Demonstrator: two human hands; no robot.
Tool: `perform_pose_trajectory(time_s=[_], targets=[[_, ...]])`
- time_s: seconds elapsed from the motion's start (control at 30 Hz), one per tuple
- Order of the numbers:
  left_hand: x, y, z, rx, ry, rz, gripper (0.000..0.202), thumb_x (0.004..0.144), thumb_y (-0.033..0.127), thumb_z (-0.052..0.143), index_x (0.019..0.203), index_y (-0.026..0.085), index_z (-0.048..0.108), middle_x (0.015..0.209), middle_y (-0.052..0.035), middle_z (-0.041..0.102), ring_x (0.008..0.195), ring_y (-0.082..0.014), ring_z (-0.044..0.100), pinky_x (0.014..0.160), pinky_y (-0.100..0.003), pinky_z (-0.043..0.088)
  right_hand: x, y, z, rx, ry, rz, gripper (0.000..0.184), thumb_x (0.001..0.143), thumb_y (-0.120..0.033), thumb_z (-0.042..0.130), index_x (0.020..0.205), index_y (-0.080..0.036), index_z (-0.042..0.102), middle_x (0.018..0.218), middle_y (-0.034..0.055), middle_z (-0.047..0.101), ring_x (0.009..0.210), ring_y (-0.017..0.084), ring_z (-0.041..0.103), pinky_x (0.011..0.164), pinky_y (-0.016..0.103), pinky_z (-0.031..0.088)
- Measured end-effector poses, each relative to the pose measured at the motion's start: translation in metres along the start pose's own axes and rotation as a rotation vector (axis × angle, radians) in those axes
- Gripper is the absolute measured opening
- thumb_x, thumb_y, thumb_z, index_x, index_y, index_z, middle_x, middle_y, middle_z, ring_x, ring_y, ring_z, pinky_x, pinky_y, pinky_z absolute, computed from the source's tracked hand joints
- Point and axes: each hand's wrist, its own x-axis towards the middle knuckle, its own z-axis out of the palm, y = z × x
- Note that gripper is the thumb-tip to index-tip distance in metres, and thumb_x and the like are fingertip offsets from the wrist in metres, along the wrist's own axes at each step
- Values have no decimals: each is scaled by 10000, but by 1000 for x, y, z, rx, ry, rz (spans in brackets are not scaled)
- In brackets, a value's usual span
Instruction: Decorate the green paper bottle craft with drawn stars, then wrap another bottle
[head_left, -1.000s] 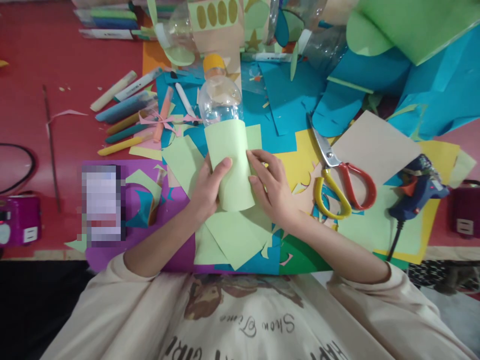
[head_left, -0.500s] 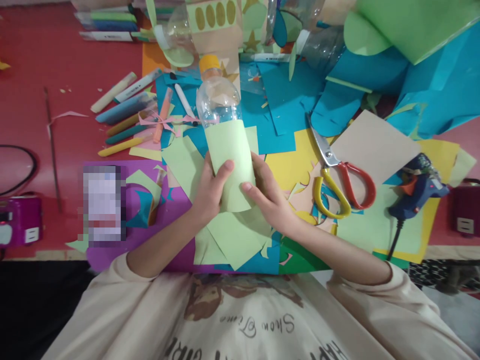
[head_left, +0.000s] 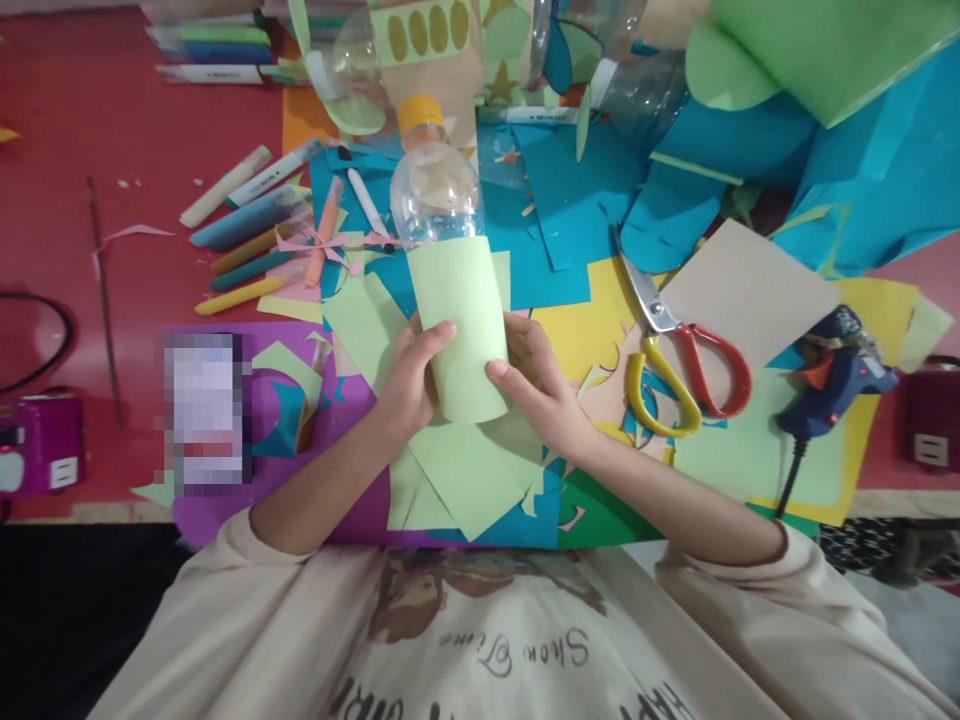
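Observation:
Between both hands is a clear plastic bottle with a yellow cap, tilted with its cap away from me. A light green paper sheet wraps around its lower part. My left hand is closed on the bottle's left side, thumb on the paper. On the right side, my right hand grips it too, thumb on the lower edge of the paper and fingers mostly behind. Under the bottle lie loose light green paper pieces.
Scissors with red and yellow handles lie right of my hands, a blue glue gun beyond them. Markers lie at the left, above a blurred phone. Blue paper and more bottles are at the back.
The bottle has shifted slightly and turned a little in my hands, its cap moving a bit farther away. My left thumb has slid slightly left on the paper. Both hands keep hold.

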Motion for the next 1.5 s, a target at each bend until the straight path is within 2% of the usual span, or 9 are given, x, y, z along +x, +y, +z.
perform_pose_trajectory(time_s=[0.17, 0.37, 0.5, 0.6, 0.77, 0.97, 1.23, 1.4, 1.5], targets=[[5, 1, -4, -6, -44, 13, 548, 635, 493, 777, 1062, 194, 607, 975, -45, 733, 1060, -299, 681, 839, -354, 579, 0, 0, -5, -214, 103, -22, 493, 885, -586, 532, 1267, -278, 489, 1464, 108, 437, 1421, 240, 373, 1183, 491, 338], [5, 3, -6, 18, -95, -12, 618, 612, 508, 790, 1108, 207, 575, 992, -45, 728, 1078, -301, 675, 840, -369, 579, 1, 3, -13, -334, 149, -27, 534, 833, -657, 557, 1243, -316, 586, 1614, 18, 207, 1518, 269, 166, 1242, 497, 197], [6, 4, -5, 29, -57, -32, 574, 585, 421, 785, 1081, 214, 582, 966, -27, 730, 1001, -286, 697, 778, -353, 587, 3, 2, -16, -277, 101, 21, 572, 824, -660, 567, 1269, -301, 580, 1567, 55, 315, 1510, 276, 190, 1220, 501, 246], [8, 5, -6, 16, 9, -76, 530, 555, 426, 761, 1002, 201, 588, 893, -25, 730, 954, -288, 706, 715, -342, 589, 5, 2, -17, -177, 85, 47, 581, 861, -626, 537, 1346, -310, 489, 1475, 75, 444, 1429, 258, 350, 1138, 470, 389], [8, 8, -9, 12, -15, -141, 498, 532, 444, 750, 925, 191, 579, 786, -26, 717, 881, -291, 711, 611, -326, 568, 9, -2, -20, -91, 193, 159, 514, 879, -569, 543, 1287, -260, 492, 1100, 70, 608, 975, 189, 608, 840, 348, 547], [4, 10, -7, 38, -139, -150, 555, 540, 389, 762, 1023, 187, 577, 855, -13, 717, 770, -226, 688, 558, -278, 538, 15, -14, -25, -169, 185, 140, 331, 885, -425, 548, 1122, -203, 615, 712, -16, 452, 625, 131, 452, 577, 284, 448], [1, 6, -6, 168, -205, -141, 637, 613, 402, 730, 1186, 211, 527, 1003, -38, 700, 909, -263, 689, 671, -310, 556, 12, -10, -21, -340, 208, -29, 338, 880, -302, 513, 1186, -204, 620, 672, -24, 453, 589, 122, 418, 557, 286, 433], [-1, 3, -4, 208, -125, 54, 670, 658, 355, 712, 1283, 292, 476, 1204, -38, 645, 1080, -289, 637, 753, -323, 552, 10, -6, -19, -361, 239, -10, 390, 900, -370, 493, 1241, -216, 604, 684, -14, 445, 596, 133, 442, 548, 302, 466], [-1, 3, -5, 213, -86, 130, 708, 701, 328, 680, 1351, 344, 400, 1191, -20, 642, 1057, -275, 643, 734, -319, 549, 10, -6, -18, -355, 236, -23, 408, 908, -410, 506, 1269, -242, 595, 692, -6, 477, 602, 139, 458, 554, 311, 510]])
